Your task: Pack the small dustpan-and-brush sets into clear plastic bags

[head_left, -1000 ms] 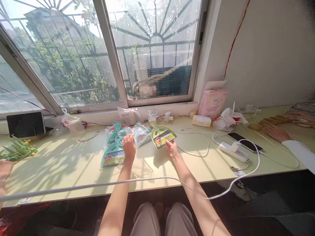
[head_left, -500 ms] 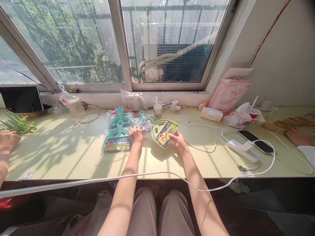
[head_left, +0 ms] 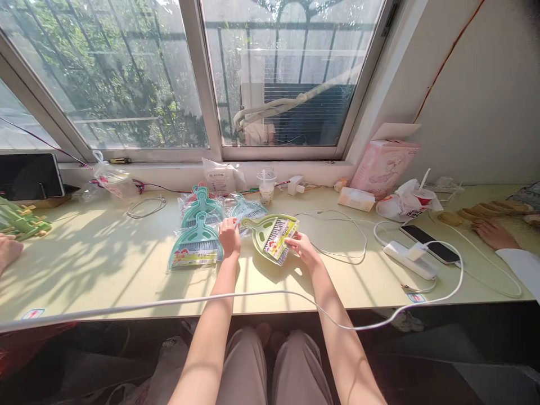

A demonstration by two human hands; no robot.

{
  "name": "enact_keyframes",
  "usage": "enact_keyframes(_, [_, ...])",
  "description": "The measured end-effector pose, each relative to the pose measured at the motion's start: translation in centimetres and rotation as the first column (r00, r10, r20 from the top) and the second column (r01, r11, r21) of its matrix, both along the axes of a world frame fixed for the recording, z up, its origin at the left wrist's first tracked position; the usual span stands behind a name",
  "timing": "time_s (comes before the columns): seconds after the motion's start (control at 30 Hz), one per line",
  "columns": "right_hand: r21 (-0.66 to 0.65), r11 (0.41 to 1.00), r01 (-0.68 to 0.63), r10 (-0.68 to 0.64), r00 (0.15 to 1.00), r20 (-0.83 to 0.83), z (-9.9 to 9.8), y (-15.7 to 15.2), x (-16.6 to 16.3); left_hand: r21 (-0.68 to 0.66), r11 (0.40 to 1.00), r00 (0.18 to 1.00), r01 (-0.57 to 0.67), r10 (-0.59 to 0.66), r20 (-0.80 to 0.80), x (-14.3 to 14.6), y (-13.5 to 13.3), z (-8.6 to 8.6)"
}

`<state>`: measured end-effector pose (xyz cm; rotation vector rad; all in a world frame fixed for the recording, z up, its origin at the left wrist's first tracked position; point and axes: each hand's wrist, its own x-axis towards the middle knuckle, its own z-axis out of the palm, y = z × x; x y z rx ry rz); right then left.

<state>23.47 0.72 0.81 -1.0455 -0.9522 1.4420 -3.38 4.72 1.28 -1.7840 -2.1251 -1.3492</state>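
A light green mini dustpan-and-brush set [head_left: 270, 239] with a printed label lies on the pale desk [head_left: 105, 264] in front of me. My right hand [head_left: 300, 247] pinches its labelled front edge. My left hand [head_left: 229, 237] is curled beside the set's handle, at the edge of a clear plastic bag; what it grips is hard to make out. Just left lie teal dustpan sets in plastic bags [head_left: 197, 236], one overlapping another.
A white cable [head_left: 261, 293] runs along the desk's near edge. A power strip [head_left: 408, 259] and a phone [head_left: 430, 243] lie at right, near another person's hand [head_left: 493, 233]. A cup [head_left: 266, 185], pink box [head_left: 382, 163] and tablet [head_left: 29, 175] line the sill. Another hand [head_left: 7, 250] rests far left.
The green set has turned, its handle swinging from pointing away to pointing left, and it now lies flatter on the desk. My left hand has moved right, off the teal set, to beside the handle.
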Motion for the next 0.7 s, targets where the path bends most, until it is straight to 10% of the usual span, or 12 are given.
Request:
enact_keyframes(0.47, [0.004,0.999,-0.031,0.031,0.999,0.005,-0.4,0.5,-1.9,0.184,0.939,0.957,0.29,-0.288,-0.042,2.3,-0.1,-0.5])
enact_keyframes(0.7, [0.035,0.991,0.126,-0.12,0.984,-0.131,-0.4,0.7,-2.7,0.047,0.932,0.931,0.36,-0.362,0.05,4.0,-2.2,1.4])
